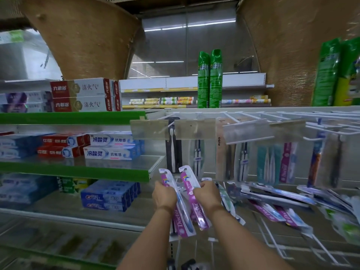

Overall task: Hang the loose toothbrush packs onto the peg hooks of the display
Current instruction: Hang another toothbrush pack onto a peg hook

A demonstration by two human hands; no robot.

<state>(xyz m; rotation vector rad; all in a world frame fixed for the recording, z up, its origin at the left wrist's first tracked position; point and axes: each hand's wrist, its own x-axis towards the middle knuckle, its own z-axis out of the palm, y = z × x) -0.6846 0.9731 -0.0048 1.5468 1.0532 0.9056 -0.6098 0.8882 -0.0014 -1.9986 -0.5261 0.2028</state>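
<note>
Both hands are up in front of the display, center-frame, below the top row of hanging stock. L hand (pixel 164 197) has its fingers (pixel 160 184) curled round a purple-and-blue toothbrush pack (pixel 183 211), gripped approx mid-length, hang-tab end pointing up and tilted a bit left. There may be another pack or two stacked behind it, but blur makes the count unclear. R hand (pixel 207 196) is just beside it, fingers wrapped round a purple toothbrush pack (pixel 199 215), tab end up, and the two packs cross or touch low down between the wrists. White peg hooks (pixel 251 114) run along the top rail w/ clear label strips (pixel 247 131) in front of them. Hanging packs (pixel 268 164) fill the hooks to the right, and a black pack (pixel 173 151) hangs right above the hands. More loose packs (pixel 276 197) lie in a messy heap on the shelf to the right of R hand, overlapping one another. Lower wire hooks (pixel 270 234) stick out below that heap. Left side has green-edged shelves w/ toothpaste boxes (pixel 111 147). Two green spray cans (pixel 210 80) stand upright on top of the unit.
</note>
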